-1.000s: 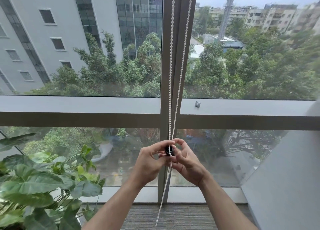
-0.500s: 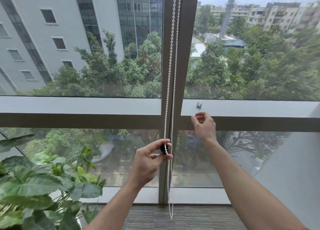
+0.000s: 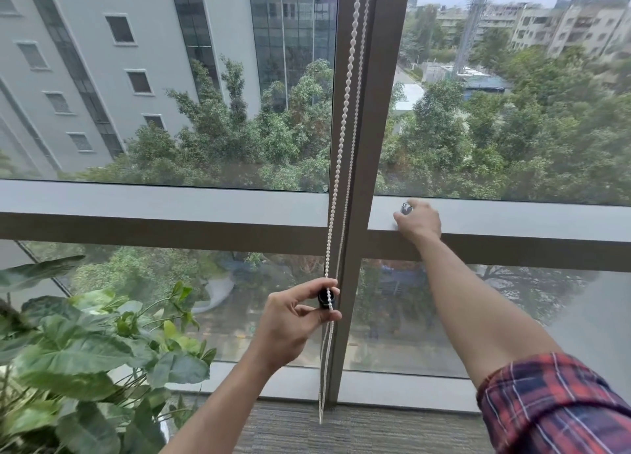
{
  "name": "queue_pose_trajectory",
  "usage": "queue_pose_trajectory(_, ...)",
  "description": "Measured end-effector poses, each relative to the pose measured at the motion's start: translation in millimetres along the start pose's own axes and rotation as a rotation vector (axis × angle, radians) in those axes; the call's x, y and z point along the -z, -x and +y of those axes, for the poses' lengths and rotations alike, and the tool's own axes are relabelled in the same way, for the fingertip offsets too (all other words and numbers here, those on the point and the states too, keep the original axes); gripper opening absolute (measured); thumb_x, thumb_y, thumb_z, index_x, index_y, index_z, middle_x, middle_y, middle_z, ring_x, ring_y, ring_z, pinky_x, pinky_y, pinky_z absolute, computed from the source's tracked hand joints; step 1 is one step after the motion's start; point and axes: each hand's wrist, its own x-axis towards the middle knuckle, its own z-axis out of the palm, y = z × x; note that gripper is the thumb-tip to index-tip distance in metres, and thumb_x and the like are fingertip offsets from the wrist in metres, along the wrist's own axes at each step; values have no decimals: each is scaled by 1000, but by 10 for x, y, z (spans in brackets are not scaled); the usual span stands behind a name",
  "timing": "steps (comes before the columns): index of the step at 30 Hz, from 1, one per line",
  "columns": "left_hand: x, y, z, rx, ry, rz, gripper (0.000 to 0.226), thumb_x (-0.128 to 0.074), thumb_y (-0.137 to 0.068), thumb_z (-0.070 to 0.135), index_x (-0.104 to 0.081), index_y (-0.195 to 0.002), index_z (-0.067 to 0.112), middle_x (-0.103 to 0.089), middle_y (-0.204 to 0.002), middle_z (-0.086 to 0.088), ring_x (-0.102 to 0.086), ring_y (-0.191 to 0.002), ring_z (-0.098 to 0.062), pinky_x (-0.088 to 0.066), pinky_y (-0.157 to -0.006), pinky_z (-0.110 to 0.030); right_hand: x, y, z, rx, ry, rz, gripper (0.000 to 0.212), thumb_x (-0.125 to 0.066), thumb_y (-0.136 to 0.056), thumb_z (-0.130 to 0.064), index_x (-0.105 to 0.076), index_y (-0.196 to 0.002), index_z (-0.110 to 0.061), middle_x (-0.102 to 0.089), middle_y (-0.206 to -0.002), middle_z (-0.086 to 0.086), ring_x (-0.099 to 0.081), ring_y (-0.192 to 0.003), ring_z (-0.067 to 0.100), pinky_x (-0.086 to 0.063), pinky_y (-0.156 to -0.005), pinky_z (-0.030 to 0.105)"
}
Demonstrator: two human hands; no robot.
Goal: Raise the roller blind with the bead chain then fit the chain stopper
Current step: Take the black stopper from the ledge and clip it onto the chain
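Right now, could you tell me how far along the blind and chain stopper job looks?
Done: no blind fabric shows over the window glass, so it looks raised. In hand: the left hand pinches a small black stopper against the bead chain, while the right hand reaches a small metal piece on the window ledge. Left: I cannot tell that the stopper is fixed yet.

Two bare hands are in view: the left hand [image 3: 293,320] and the right hand [image 3: 418,219]. One white bead chain [image 3: 341,146] hangs in two strands, with one black stopper [image 3: 323,299] on it. There is one small metal knob [image 3: 405,209], one leafy plant [image 3: 85,358], and one plaid sleeve [image 3: 553,405].
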Motion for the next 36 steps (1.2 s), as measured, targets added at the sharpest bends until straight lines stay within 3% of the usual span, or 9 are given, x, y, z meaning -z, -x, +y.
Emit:
queue_pose_trajectory(2,8,-13,1,6,1,7,43,-77,-76,-9,-73,-113,11,-76,-100,0,-73,-83,-4,-59,-75,-21,-24,11,2,2,21,16,15,-61,-86,-22,-68,-95,-13,-71,-104,14,-60,-92,30,-46,-77,32)
queue_pose_trajectory(5,6,-23,-9,28,16,12,43,-76,-76,-10,-73,-113,12,-76,-101,-1,-74,-82,-6,-59,-76,-22,-44,29,40,12,0,77,20,-64,-87,-20,-68,-105,-14,-71,-105,13,-64,-100,33,-50,-83,35)
queue_pose_trajectory(11,-17,-44,-12,37,4,5,44,-77,-76,-7,-73,-113,16,-76,-101,-3,-75,-80,-10,-60,-77,-24,-56,27,126,57,-76,123,19,-70,-85,-20,-66,-101,-12,-72,-104,11,-65,-99,30,-48,-82,33)
queue_pose_trajectory(17,-16,-44,-33,30,-23,-4,43,-78,-78,-4,-73,-113,20,-76,-101,3,-75,-84,-10,-61,-76,-26,59,196,161,50,-400,116,25,-75,-84,-21,-69,-106,-13,-70,-95,3,-67,-96,24,-53,-89,36)
queue_pose_trajectory(20,-25,-66,-35,31,-38,3,44,-79,-78,-3,-74,-113,23,-76,-101,5,-74,-84,-7,-62,-75,-30,117,481,117,82,-578,50,22,-76,-85,-21,-71,-106,-16,-71,-93,1,-69,-90,21,-57,-85,38)
queue_pose_trajectory(24,-61,-91,-5,22,-24,16,46,-81,-74,-4,-74,-109,26,-77,-98,6,-71,-82,-2,-59,-72,-23,196,1022,7,182,-799,-182,20,-78,-83,-12,-72,-101,-21,-72,-85,1,-67,-72,11,-60,-74,34)
queue_pose_trajectory(28,-69,-114,29,15,11,23,47,-79,-74,-9,-74,-109,22,-77,-96,3,-72,-85,-4,-59,-73,-20,272,1491,-113,329,-876,-359,26,-79,-80,-5,-75,-98,-23,-76,-85,-2,-67,-75,11,-57,-74,25)
queue_pose_trajectory(32,-50,-119,47,5,32,26,47,-81,-73,-5,-74,-109,24,-77,-97,3,-73,-88,-8,-61,-76,-27,344,1796,-178,386,-991,-419,28,-79,-78,-1,-74,-99,-19,-77,-86,0,-67,-74,9,-56,-73,21)
queue_pose_trajectory(36,-11,-103,37,2,37,33,45,-84,-72,1,-74,-112,18,-77,-103,-1,-71,-98,-18,-62,-78,-41,368,1998,-191,486,-963,-448,30,-82,-73,-8,-73,-101,-12,-76,-87,5,-70,-77,13,-54,-74,21)
